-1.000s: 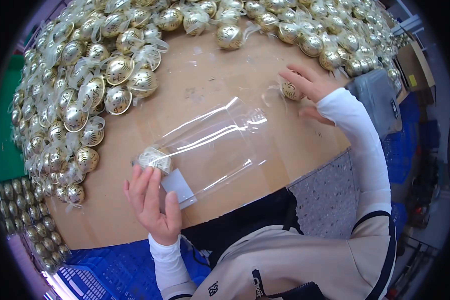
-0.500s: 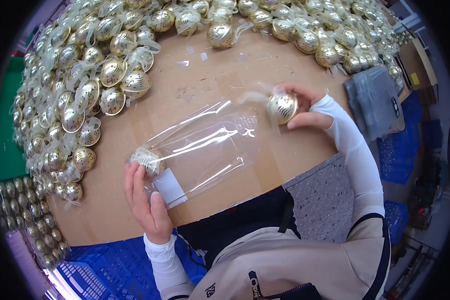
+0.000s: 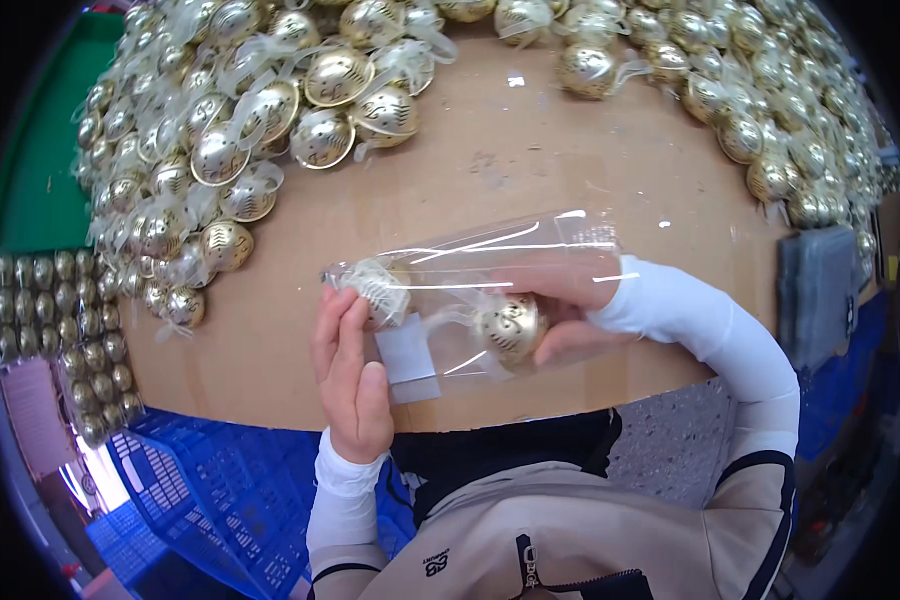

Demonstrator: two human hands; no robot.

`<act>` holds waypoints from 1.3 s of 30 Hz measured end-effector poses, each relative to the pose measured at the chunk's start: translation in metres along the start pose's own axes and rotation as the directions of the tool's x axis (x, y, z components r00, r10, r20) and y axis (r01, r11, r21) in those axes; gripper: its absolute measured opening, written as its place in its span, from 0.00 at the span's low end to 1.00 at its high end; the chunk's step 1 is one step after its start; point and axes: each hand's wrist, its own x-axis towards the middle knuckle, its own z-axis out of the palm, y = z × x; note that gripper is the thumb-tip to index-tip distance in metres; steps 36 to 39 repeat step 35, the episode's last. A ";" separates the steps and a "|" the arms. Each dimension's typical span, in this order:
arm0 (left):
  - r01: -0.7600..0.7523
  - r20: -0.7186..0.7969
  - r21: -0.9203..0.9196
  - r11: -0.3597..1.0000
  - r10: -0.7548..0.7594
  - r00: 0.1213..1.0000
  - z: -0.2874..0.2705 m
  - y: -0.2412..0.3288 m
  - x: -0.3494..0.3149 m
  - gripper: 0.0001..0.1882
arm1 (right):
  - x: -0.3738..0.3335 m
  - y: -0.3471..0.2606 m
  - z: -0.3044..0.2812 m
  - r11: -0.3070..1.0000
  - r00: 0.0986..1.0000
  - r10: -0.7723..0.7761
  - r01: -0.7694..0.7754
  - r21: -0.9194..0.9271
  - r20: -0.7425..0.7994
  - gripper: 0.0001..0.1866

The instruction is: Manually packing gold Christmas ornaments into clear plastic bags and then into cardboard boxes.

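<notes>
A long clear plastic bag [image 3: 530,236] lies on the brown table, with a gold ball ornament [image 3: 380,290] in whitish wrapping at its left end. My left hand [image 3: 355,385] rests against that end, fingers stretched along the wrapped ball and thumb apart. Beside the ball is a small white card [image 3: 407,352]; whether it lies inside the bag I cannot tell. My right hand [image 3: 570,295] reaches into the bag from the right end. Between its thumb and fingers it grips another gold ball ornament [image 3: 510,327] with dark markings, whose pale ribbon points toward the wrapped ball.
Many gold ball ornaments with ribbons are heaped at the left [image 3: 220,150] and far right [image 3: 740,135]. A grey stack of flat plastic packs [image 3: 818,290] sits at the right edge. Blue crates [image 3: 210,500] stand below the table's left front edge; trays of balls [image 3: 55,310] are at far left.
My right hand has brought its ball ornament leftward and into the bag. My left hand stays at the wrapped ball. The view has shifted.
</notes>
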 end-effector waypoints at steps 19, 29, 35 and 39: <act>0.077 0.151 -0.099 0.992 -0.061 0.987 -0.004 0.003 0.000 0.30 | 0.048 -0.006 0.048 0.982 0.990 0.129 -0.121 0.142 -0.048 0.17; 0.038 0.059 -0.151 0.988 -0.029 0.998 0.003 0.006 0.005 0.27 | -0.031 -0.003 -0.118 0.383 0.863 -0.294 -0.287 -0.878 -0.411 0.17; 0.038 0.048 -0.153 0.988 -0.031 0.998 0.003 -0.002 0.001 0.27 | 0.026 0.027 -0.150 0.034 0.990 0.141 -0.015 -0.999 -0.010 0.25; 0.038 0.048 -0.153 0.988 -0.031 0.998 0.003 -0.002 0.001 0.27 | 0.026 0.027 -0.150 0.034 0.990 0.141 -0.015 -0.999 -0.010 0.25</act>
